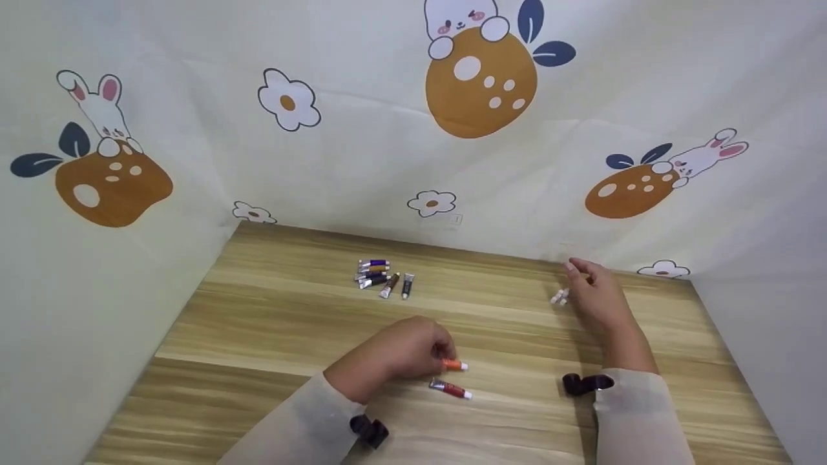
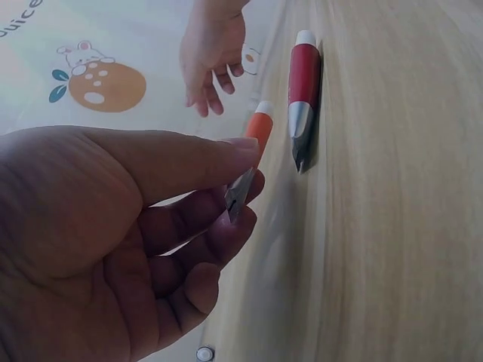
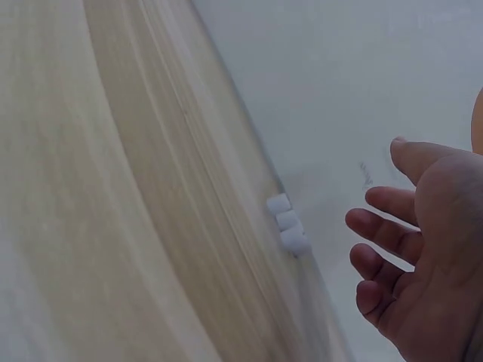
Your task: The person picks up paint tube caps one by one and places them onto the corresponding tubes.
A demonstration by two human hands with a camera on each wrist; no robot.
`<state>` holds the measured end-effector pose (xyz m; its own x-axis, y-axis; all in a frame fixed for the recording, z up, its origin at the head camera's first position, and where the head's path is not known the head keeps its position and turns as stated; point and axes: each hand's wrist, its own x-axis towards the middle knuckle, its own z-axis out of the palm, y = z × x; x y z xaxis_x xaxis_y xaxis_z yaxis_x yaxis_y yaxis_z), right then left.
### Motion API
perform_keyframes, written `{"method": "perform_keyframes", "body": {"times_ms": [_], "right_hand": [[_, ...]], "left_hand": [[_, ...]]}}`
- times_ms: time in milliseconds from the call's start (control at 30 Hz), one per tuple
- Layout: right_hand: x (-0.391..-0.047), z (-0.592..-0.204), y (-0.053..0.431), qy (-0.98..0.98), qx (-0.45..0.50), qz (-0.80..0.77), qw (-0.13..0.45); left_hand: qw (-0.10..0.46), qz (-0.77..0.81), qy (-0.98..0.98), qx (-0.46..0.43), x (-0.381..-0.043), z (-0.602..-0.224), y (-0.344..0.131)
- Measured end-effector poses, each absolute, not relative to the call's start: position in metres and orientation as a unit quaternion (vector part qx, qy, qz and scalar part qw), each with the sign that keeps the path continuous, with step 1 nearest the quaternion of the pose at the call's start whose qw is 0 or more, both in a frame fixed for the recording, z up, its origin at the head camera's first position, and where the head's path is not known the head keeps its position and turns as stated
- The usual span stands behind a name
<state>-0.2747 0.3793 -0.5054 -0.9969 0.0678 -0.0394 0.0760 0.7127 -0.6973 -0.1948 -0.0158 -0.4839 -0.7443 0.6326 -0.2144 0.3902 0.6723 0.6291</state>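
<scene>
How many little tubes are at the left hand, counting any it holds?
2: the orange tube pinched in the left hand, and the red tube lying on the table beside it. The hand partly covers the orange one.

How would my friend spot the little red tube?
Start at the wooden table and find the left hand, whose grip holds an orange tube. Closer to the person, right beside it, lies the white-capped red tube. Unlike its orange neighbour, it is red and rests on the table, unheld.
</scene>
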Motion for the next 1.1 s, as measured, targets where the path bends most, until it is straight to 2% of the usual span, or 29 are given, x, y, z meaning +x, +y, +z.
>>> {"method": "perform_keyframes", "body": {"times_ms": [133,367,667,1100], "right_hand": [[-0.275,-0.51,0.383,0.924,0.047,-0.377,0.031],[-0.272,-0.518,0.388,0.918,0.046,-0.389,0.053],[-0.272,-0.524,0.396,0.91,0.036,-0.402,0.092],[-0.272,-0.524,0.393,0.936,0.048,-0.338,0.08]], "left_hand": [[0.226,0.282,0.888,0.284,-0.196,-0.487,-0.015],[0.204,0.273,0.885,0.317,-0.196,-0.493,-0.015],[0.213,0.274,0.883,0.315,-0.196,-0.495,-0.013],[0.221,0.269,0.881,0.321,-0.195,-0.494,-0.015]]}}
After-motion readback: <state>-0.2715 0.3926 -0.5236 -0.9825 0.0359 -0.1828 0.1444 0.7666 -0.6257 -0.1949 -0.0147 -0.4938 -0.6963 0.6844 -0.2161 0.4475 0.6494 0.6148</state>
